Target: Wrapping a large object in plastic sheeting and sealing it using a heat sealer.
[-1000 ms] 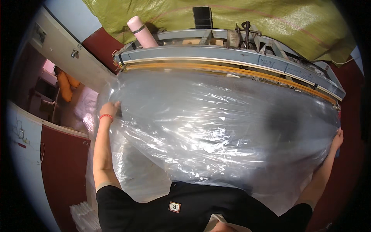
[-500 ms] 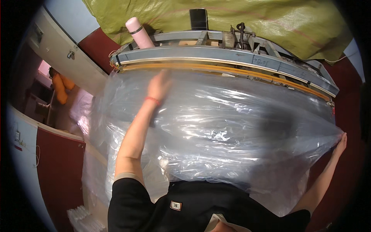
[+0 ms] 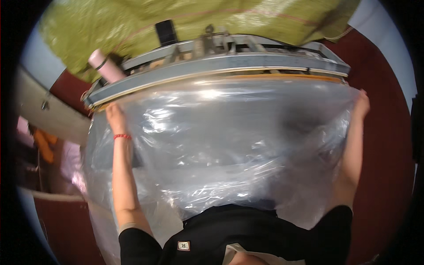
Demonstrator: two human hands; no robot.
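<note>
A large clear plastic bag (image 3: 229, 145) is spread wide in front of me, its top edge lying against the long grey metal bar of a machine (image 3: 221, 66). My left hand (image 3: 114, 115), with a red band on the wrist, grips the bag's upper left corner by the bar. My right hand (image 3: 362, 104) holds the bag's upper right corner near the bar's right end. Both arms are stretched out, pulling the film flat. My black shirt shows below the bag.
A pink cylinder (image 3: 104, 65) and a black box (image 3: 166, 32) rest on the machine's top. Yellow-green woven sacking (image 3: 198, 17) hangs behind it. The floor (image 3: 384, 145) is dark red. An orange shape (image 3: 44, 145) lies at far left.
My left hand has moved from the bag's middle top back to its upper left corner. The right hand has risen to the bar. The bag's top edge now sits at the bar.
</note>
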